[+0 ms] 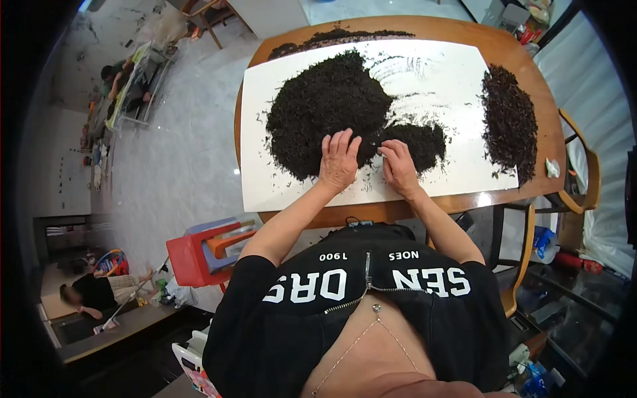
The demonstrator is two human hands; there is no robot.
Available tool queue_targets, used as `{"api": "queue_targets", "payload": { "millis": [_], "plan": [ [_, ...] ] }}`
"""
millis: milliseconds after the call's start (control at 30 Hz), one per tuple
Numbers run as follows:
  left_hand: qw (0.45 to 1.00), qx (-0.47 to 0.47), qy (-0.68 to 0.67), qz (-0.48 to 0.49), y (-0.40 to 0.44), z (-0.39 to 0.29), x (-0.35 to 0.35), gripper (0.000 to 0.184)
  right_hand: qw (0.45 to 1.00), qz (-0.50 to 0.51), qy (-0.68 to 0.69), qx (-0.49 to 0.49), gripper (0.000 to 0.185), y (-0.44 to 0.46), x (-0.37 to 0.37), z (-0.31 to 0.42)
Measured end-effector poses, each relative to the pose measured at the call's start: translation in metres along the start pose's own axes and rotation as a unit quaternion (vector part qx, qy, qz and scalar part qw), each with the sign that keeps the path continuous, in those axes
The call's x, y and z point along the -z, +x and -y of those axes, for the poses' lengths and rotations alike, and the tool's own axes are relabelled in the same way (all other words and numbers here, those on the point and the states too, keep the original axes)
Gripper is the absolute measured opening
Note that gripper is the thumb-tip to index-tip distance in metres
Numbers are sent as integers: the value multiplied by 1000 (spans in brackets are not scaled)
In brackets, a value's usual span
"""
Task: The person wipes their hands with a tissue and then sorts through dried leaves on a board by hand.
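A large heap of dark, shredded dry leaves, looking like loose tea, lies on a white board. My left hand rests palm down on the heap's near edge, fingers stretched out over the leaves. Just to its right, my right hand has bent fingers drawn together at the near left side of a smaller leaf pile. Whatever lies between those fingertips is too small to make out. Scattered bits of leaf mark the board around both piles.
The board lies on a wooden table. A reddish-brown leaf pile spans the board's right edge, near a crumpled white tissue. More leaves line the far edge. Red stools and wooden chairs stand nearby. Other people are at the left.
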State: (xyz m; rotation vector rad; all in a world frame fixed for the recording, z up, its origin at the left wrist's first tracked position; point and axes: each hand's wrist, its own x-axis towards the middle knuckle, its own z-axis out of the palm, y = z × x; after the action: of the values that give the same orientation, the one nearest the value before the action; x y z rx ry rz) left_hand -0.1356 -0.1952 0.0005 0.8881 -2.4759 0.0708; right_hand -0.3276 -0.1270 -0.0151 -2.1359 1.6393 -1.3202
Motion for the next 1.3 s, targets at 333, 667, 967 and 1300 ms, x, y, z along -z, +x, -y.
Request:
{"api": "queue_targets", "payload": {
  "millis": [333, 667, 967, 1300],
  "plan": [
    [990, 128, 51, 24, -13, 15, -10, 113, 969, -139, 101, -180, 36, 78, -31, -54],
    [980, 185, 48, 56, -12, 35, -26, 120, 951, -98, 96, -278, 41, 112, -78, -78],
    [977, 205, 32, 54, 0, 41, -23, 111, 928, -144, 86, -333, 39, 99, -108, -33],
    [981, 194, 11, 18, -11, 63, -21, 98, 918, -151, 93, -355, 51, 80, -136, 14]
  ]
}}
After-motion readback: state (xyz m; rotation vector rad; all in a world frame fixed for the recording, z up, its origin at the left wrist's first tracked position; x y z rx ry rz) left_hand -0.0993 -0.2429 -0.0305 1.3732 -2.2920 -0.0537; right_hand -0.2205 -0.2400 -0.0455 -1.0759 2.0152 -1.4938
